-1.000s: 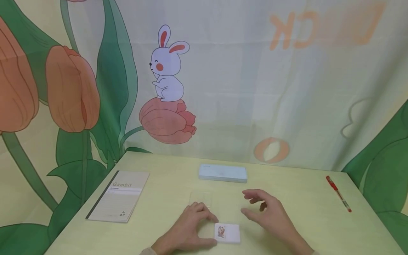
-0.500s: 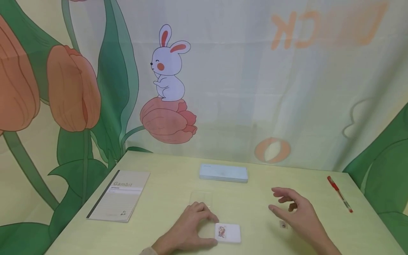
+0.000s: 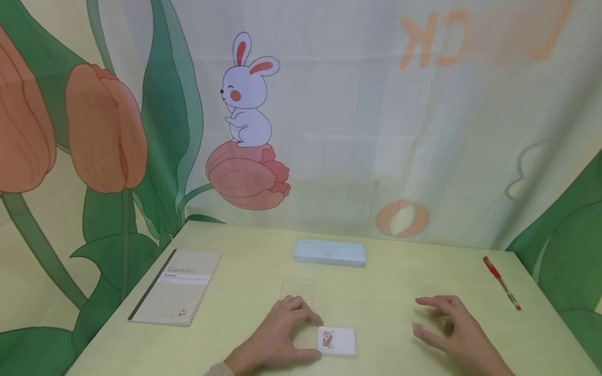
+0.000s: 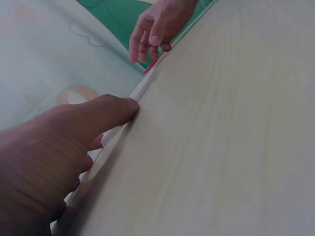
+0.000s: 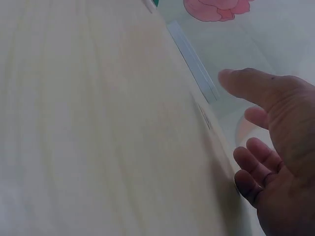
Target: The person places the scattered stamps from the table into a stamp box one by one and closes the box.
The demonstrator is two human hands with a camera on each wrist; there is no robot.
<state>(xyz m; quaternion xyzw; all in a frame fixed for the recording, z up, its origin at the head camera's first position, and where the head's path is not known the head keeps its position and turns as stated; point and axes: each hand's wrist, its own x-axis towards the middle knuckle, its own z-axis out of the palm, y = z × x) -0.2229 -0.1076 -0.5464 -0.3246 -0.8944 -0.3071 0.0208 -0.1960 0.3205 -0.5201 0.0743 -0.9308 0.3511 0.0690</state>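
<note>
A small flat white block (image 3: 344, 341) with rounded corners and a colourful figure at its left end lies at the front middle of the table. My left hand (image 3: 277, 333) holds it by that end, with the thumb at the near corner and a fingertip at the far one. To the right, my right hand (image 3: 458, 329) hovers low with thumb and fingers apart. A small see-through square (image 3: 416, 327) lies by its thumb tip, partly hidden in the head view. In the right wrist view, the hand (image 5: 280, 132) has nothing between its fingers.
A clear thin plastic piece (image 3: 303, 288) lies just beyond my left hand. A pale blue box (image 3: 329, 251) sits farther back. A notebook (image 3: 176, 288) lies at the left, a red pen (image 3: 501, 282) at the right. A printed curtain (image 3: 338, 115) hangs behind the table (image 3: 376, 292).
My right hand has moved right, away from the white block, then down to the small see-through square, which came into view half a second ago. My left hand has stayed on the white block.
</note>
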